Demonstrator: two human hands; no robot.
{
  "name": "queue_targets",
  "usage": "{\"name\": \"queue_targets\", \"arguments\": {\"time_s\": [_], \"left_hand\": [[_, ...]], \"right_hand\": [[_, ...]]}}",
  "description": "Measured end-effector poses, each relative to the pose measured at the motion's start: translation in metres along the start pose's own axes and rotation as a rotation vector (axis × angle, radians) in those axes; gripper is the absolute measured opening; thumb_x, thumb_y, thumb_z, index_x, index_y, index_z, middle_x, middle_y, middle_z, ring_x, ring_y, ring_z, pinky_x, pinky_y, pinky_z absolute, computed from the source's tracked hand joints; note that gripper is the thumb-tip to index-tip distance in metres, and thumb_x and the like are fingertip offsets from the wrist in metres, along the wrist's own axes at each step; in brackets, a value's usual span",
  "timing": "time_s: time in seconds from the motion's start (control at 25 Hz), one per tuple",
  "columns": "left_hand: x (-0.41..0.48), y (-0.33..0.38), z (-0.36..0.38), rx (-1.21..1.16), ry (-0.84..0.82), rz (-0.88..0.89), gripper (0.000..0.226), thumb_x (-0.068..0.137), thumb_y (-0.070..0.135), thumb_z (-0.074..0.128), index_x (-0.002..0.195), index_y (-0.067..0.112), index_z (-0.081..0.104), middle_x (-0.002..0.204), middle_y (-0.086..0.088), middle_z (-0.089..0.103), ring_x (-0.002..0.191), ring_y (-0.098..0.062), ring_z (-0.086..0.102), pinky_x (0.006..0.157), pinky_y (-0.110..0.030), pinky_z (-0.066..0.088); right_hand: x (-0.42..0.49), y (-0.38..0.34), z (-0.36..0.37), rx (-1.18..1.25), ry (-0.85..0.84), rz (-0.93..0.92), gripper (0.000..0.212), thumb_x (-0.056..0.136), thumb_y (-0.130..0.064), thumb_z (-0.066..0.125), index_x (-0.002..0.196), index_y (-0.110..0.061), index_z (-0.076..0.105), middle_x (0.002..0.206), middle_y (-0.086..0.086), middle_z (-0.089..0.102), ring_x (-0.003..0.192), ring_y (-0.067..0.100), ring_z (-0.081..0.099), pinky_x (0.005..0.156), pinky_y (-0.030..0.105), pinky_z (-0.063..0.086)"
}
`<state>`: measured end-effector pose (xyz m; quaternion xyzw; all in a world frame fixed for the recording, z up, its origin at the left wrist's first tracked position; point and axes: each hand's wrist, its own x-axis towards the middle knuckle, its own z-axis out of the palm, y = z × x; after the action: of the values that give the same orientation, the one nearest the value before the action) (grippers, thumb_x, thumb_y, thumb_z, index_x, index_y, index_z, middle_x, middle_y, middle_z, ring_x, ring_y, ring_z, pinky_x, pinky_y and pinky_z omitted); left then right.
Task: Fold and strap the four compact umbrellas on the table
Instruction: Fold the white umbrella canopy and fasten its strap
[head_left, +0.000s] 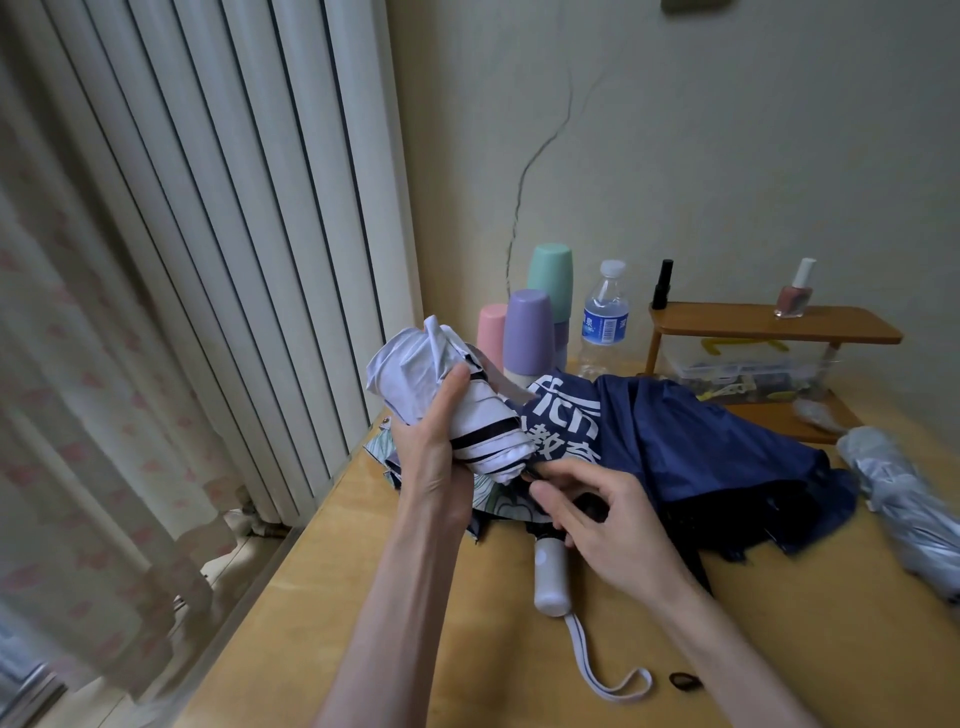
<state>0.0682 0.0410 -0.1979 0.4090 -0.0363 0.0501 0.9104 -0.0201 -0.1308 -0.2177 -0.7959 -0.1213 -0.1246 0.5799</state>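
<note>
The white umbrella (467, 410) sits in the middle of the frame, raised above the table (779, 649). Its thin, creased fabric is bunched into a rough cylinder, and black trim lines cross the folds. The left hand (441, 436) wraps around this bundle, thumb pressed into the cloth. The right hand (602, 519) curls its fingers around the dark section just under the canopy rim; which part it pinches is unclear. Below hangs a smooth, rounded white handle (551, 577) with a flat wrist loop (613, 675) lying on the wood.

Right of centre, a navy umbrella (717, 452) of slick nylon with white printed characters sprawls loosely. A patterned umbrella (488, 501) peeks out beneath the hands. A silver-grey umbrella (904, 509), loosely gathered, lies at the right edge.

The table is glossy yellow wood. Its left edge runs beside a ribbed white radiator (234, 234) and a pink-patterned curtain (78, 389). Bare wood lies open in the lower part of the frame, apart from a small dark ring (685, 680).

Along the wall at the back stand three pastel plastic cups (530, 327), a clear water bottle (605, 312) and a low wooden shelf (769, 323).
</note>
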Motion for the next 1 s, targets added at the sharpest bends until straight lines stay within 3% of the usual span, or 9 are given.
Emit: {"name": "queue_targets", "arguments": {"time_s": [0.12,0.24,0.36,0.44,0.56,0.6,0.68,0.84,1.0], "left_hand": [[0.000,0.005,-0.001,0.004,-0.048,0.011,0.090,0.071,0.039,0.096,0.144,0.002,0.059,0.135,-0.021,0.067,0.116,-0.034,0.068,0.105,-0.050,0.055],[-0.007,0.010,0.000,-0.007,-0.153,-0.026,0.100,0.069,0.048,0.096,0.147,0.001,0.056,0.127,-0.017,0.065,0.112,-0.028,0.065,0.097,-0.045,0.054],[-0.010,0.010,0.002,-0.054,-0.143,-0.064,0.101,0.063,0.048,0.097,0.144,0.003,0.058,0.120,-0.016,0.067,0.104,-0.028,0.067,0.089,-0.041,0.057],[-0.007,0.007,0.001,-0.074,-0.070,-0.080,0.093,0.067,0.044,0.096,0.142,0.003,0.059,0.118,-0.017,0.067,0.104,-0.032,0.065,0.090,-0.044,0.057],[0.001,0.002,-0.004,-0.028,0.035,-0.066,0.100,0.071,0.042,0.096,0.149,-0.001,0.051,0.122,-0.021,0.067,0.106,-0.037,0.065,0.089,-0.046,0.057],[0.001,0.002,-0.004,-0.021,0.050,-0.057,0.099,0.071,0.041,0.096,0.149,-0.001,0.052,0.122,-0.021,0.067,0.106,-0.036,0.065,0.088,-0.046,0.057],[-0.001,0.005,-0.005,-0.023,-0.003,-0.055,0.091,0.075,0.043,0.094,0.146,0.000,0.056,0.121,-0.018,0.067,0.105,-0.033,0.066,0.089,-0.045,0.056],[-0.014,0.016,-0.001,-0.043,-0.205,-0.138,0.062,0.071,0.055,0.086,0.117,0.014,0.076,0.104,-0.005,0.072,0.089,-0.020,0.068,0.082,-0.034,0.055],[-0.016,0.016,0.000,0.035,-0.234,-0.165,0.081,0.050,0.065,0.096,0.113,0.016,0.077,0.098,-0.005,0.073,0.084,-0.018,0.069,0.075,-0.030,0.057]], "right_hand": [[-0.002,0.001,0.008,0.046,0.051,-0.065,0.011,0.101,-0.024,0.068,0.101,-0.020,0.078,0.066,-0.003,0.062,0.064,0.009,0.058,0.060,0.023,0.049],[-0.001,-0.004,0.000,0.415,-0.092,0.214,0.015,0.097,-0.019,0.071,0.100,-0.006,0.079,0.062,0.007,0.051,0.057,0.013,0.046,0.046,0.022,0.033],[0.000,-0.005,-0.009,0.699,-0.246,0.453,0.021,0.091,-0.019,0.072,0.101,-0.001,0.074,0.063,0.009,0.045,0.053,0.014,0.041,0.043,0.024,0.020],[0.000,-0.001,-0.005,0.609,-0.219,0.403,0.017,0.094,-0.018,0.072,0.099,-0.002,0.074,0.068,0.012,0.056,0.057,0.017,0.049,0.044,0.024,0.031],[-0.003,0.008,0.010,0.056,0.058,0.044,0.008,0.098,-0.024,0.073,0.097,-0.019,0.079,0.075,-0.001,0.072,0.069,0.015,0.065,0.061,0.026,0.053],[-0.004,0.012,0.014,-0.059,0.088,-0.053,0.008,0.099,-0.027,0.071,0.096,-0.024,0.078,0.071,-0.003,0.070,0.067,0.012,0.064,0.063,0.027,0.053],[-0.006,0.012,0.018,-0.022,0.029,-0.092,0.017,0.102,-0.030,0.065,0.092,-0.022,0.077,0.061,0.004,0.061,0.058,0.013,0.055,0.057,0.027,0.047],[-0.004,-0.003,0.007,0.397,-0.187,0.215,0.026,0.100,-0.030,0.066,0.099,-0.008,0.081,0.058,0.014,0.050,0.053,0.020,0.043,0.047,0.028,0.035],[-0.004,-0.003,0.008,0.625,-0.278,0.428,0.034,0.095,-0.029,0.068,0.106,0.002,0.077,0.058,0.010,0.044,0.052,0.016,0.040,0.046,0.026,0.031]]}}
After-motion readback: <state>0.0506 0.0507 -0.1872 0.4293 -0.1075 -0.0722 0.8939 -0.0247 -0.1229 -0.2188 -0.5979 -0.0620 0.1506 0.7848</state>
